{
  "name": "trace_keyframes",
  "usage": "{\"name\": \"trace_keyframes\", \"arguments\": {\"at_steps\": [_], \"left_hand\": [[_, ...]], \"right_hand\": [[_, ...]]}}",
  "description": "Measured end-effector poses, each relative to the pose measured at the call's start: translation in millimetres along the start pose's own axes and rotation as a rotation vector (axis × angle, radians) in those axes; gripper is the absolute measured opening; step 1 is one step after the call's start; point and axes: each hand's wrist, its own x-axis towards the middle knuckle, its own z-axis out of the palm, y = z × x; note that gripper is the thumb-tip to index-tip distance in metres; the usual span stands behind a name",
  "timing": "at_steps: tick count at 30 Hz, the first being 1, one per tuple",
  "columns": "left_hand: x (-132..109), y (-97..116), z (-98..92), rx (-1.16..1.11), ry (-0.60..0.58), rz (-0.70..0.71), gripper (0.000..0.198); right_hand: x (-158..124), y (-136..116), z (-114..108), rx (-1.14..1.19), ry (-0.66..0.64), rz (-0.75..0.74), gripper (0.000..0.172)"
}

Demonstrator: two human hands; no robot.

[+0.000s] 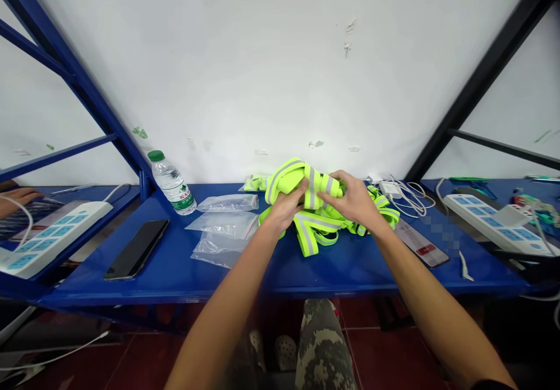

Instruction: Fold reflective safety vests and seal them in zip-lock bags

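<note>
Cupping a bundle of fluorescent yellow webbing (pixel 306 183) between them, the left hand (pixel 286 206) and right hand (pixel 353 199) are each curled partway closed, pressing its folds from both sides above the blue counter (pixel 306 276). If either grip slackened, the coils could spring open, since no tie shows around them. The loose straps (pixel 308 241) underneath (tangled, with a dark fitting (pixel 361 229) among them) might snag and drag along. Near the pile's right side lie white cables (pixel 409 197) and a phone (pixel 422 244), which a hard tug could catch. The webbing looks flat, woven and pliable, bent into rounded loops, with smooth grey stripes. To the left, thin, creased plastic bags (pixel 227 224) lie flat near a clear bottle (pixel 172 183).
</note>
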Motion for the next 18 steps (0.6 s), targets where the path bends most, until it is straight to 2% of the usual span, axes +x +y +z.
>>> {"name": "trace_keyframes", "arguments": {"at_steps": [1,2,3,5,6,9,11,13,15,18], "left_hand": [[-0.5,2.1,-0.8,0.011,0.036,-0.032,0.040],[-1.2,4.4,-1.9,-0.011,0.025,-0.064,0.036],[-2.2,6.8,-3.1,-0.062,-0.028,-0.090,0.032],[-4.8,10.9,-5.1,-0.195,-0.169,-0.108,0.024],[-6.4,12.5,-5.6,-0.241,-0.203,-0.098,0.021],[-12.3,15.6,-3.9,-0.216,-0.194,-0.063,0.012],[-16.3,16.8,-0.2,-0.107,-0.232,-0.075,0.018],[-18.0,17.1,4.6,-0.009,-0.253,-0.086,0.027],[-15.8,15.9,8.7,0.032,-0.148,-0.066,0.035],[-7.6,10.5,10.6,0.060,0.108,-0.007,0.048]], "right_hand": [[-1.2,0.0,1.7,-0.088,0.107,-0.061,0.018],[-3.1,-0.3,3.9,-0.163,0.177,-0.137,0.020],[-5.4,-0.7,6.3,-0.220,0.197,-0.218,0.022],[-10.3,-1.2,10.8,-0.302,0.146,-0.339,0.026],[-12.5,-0.8,12.8,-0.347,0.119,-0.363,0.028],[-16.8,3.7,17.2,-0.508,0.125,-0.328,0.032],[-17.3,8.4,18.8,-0.555,0.150,-0.280,0.030],[-15.8,12.4,18.6,-0.509,0.128,-0.266,0.021],[-13.1,14.0,16.2,-0.363,0.072,-0.273,0.014],[-9.2,12.4,9.1,-0.025,0.012,-0.191,0.019]]}}
